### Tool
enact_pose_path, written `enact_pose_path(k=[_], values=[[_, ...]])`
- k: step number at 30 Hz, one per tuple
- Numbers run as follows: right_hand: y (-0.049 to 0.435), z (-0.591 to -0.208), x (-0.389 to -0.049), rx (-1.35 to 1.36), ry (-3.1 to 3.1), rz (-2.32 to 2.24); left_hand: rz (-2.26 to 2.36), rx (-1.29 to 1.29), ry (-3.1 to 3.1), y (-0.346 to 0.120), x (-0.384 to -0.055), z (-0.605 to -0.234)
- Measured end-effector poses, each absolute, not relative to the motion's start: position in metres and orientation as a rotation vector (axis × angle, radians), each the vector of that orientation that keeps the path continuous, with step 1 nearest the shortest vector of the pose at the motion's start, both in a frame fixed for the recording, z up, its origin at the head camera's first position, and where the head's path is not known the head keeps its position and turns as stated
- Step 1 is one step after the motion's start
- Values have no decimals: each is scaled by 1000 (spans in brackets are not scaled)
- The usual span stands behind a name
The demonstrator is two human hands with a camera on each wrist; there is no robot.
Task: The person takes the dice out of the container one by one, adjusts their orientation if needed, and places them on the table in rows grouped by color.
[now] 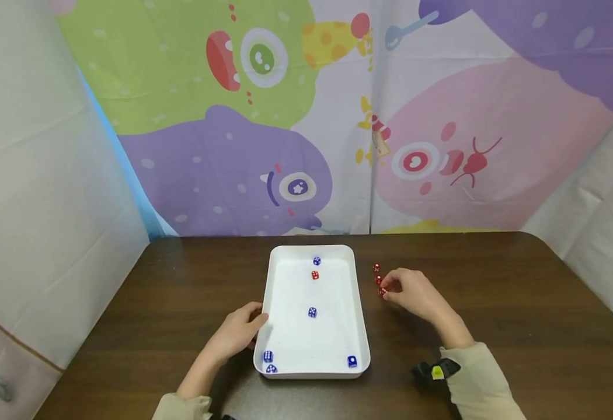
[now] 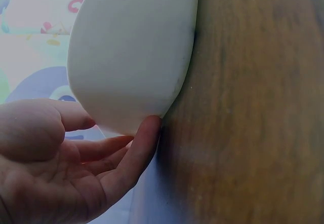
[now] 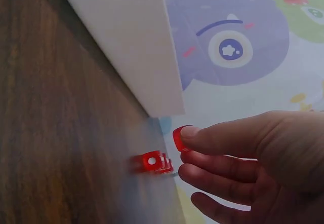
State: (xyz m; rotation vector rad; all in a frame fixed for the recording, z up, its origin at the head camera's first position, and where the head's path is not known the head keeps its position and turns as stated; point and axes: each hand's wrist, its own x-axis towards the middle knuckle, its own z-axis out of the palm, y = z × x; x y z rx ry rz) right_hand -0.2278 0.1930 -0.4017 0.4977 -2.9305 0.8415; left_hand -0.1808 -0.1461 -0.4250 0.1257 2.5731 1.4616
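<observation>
A shallow white tray (image 1: 314,344) stands on the table, and my left hand (image 1: 237,331) grips its left wall. In the left wrist view, the thumb of the left hand (image 2: 66,168) is at the rim and the fingers touch the outer side. My right hand (image 1: 417,294) is right of the tray, pinching a red die (image 3: 179,139) between thumb and finger. Just beyond it, more red dice (image 3: 152,161) lie in a row on the table. Inside the tray are one red die (image 1: 314,275) and several blue dice (image 1: 312,312), spread from the far end to the near corners.
The dark wooden table (image 1: 522,303) extends to both sides of the tray. A cartoon-printed curtain (image 1: 285,175) hangs behind its far edge, with white cloth (image 1: 49,175) at the left. A black wrist strap (image 1: 445,368) is on the right sleeve.
</observation>
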Motion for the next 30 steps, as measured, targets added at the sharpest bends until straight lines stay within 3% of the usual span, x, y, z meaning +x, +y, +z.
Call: enact_pose_path(k=[30], values=[[194, -420, -231, 397, -3033, 876, 1475, 75, 2577, -142, -180, -424]])
